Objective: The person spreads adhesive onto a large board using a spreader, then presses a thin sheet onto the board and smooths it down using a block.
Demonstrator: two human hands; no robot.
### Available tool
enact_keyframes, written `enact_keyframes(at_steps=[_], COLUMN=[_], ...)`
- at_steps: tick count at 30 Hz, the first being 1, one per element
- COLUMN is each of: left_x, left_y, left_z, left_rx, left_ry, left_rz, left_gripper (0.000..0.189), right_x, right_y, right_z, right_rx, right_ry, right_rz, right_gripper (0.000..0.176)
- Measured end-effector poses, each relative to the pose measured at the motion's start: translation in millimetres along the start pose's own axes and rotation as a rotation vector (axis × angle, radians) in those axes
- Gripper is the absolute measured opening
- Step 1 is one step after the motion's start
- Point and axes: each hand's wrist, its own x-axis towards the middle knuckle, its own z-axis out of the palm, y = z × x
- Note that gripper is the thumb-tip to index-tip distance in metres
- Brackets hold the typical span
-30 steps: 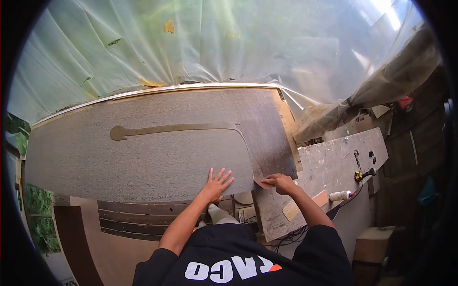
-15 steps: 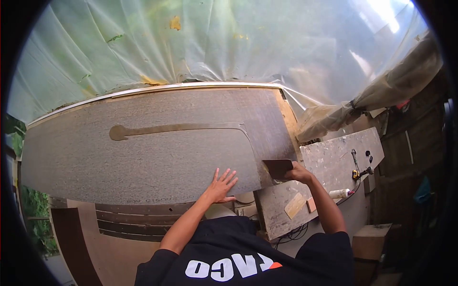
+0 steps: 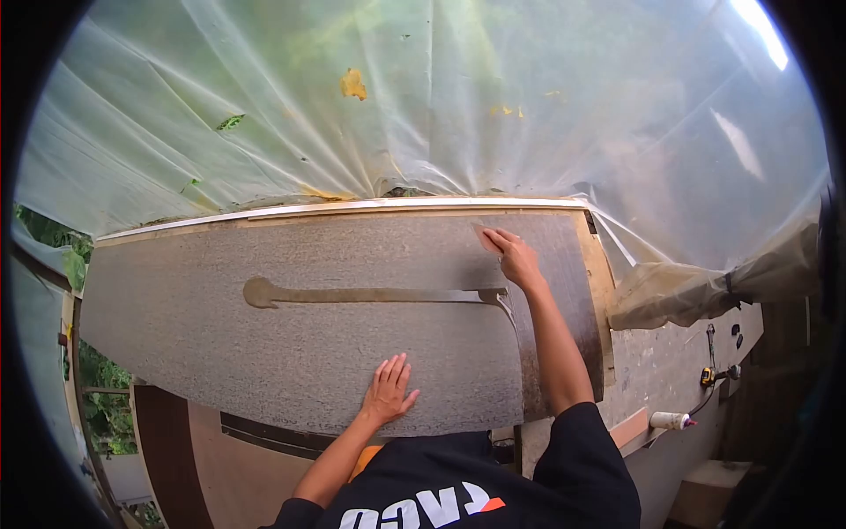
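A long grey board [image 3: 379,344] with a rough, grained face lies in front of me. Across its middle runs a strip of brownish, wet-looking glue [image 3: 370,296], with a round blob at its left end and a thin trail curving toward me at its right. My left hand [image 3: 389,392] rests flat near the board's front edge, fingers stretched out. Beyond the strip, toward the far right, my right hand [image 3: 518,257] grips a thin flat spreader [image 3: 486,237], which is tilted over the board. The fingers hide part of the spreader.
Clear plastic sheeting [image 3: 291,106] hangs behind a white rail [image 3: 352,207] along the far edge. On the right, a stained worktable [image 3: 656,361] bears a cordless power tool [image 3: 718,376] and a white bottle [image 3: 670,420]. Curved panels [image 3: 264,476] stand below the board's front edge.
My right hand has carried the spreader from the board's near right corner to its far side. The left hand stays flat on the board, its fingers closer together. The view has shifted.
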Motion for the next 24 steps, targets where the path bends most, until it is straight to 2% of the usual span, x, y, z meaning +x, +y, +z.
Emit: enact_keyframes(at_steps=[1,4,8,10,12,17,20,22,24], left_x=[2,1,3,3,3,2,4,2,2], left_y=[0,1,3,3,2,1,1,1,1], left_z=[-1,0,-1,-1,0,2,1,2,2], left_rx=[0.008,0.015,0.005,0.001,0.005,0.008,0.006,0.002,0.006], left_ry=[-0.002,-0.034,-0.029,-0.032,-0.034,-0.034,-0.024,-0.024,-0.025], left_rz=[0.001,-0.027,-0.040,-0.042,-0.043,-0.036,-0.041,-0.042,-0.041], left_gripper=[0.062,0.062,0.061,0.061,0.062,0.062,0.062,0.062,0.063], right_x=[15,46,64,69,70,62,61,68,80], right_y=[22,35,44,49,53,51,45,36,32], right_z=[31,67,99,109,117,110,88,68,58], right_rx=[-0.144,-0.297,-0.362,-0.382,-0.378,-0.408,-0.369,-0.271,-0.308], right_ry=[0.093,0.050,-0.029,0.001,0.017,0.056,-0.018,-0.176,-0.116], right_rz=[-0.110,-0.137,-0.132,-0.147,-0.159,-0.203,-0.216,-0.168,-0.165], right_gripper=[0.053,0.053,0.052,0.044,0.044,0.053,0.051,0.049,0.050])
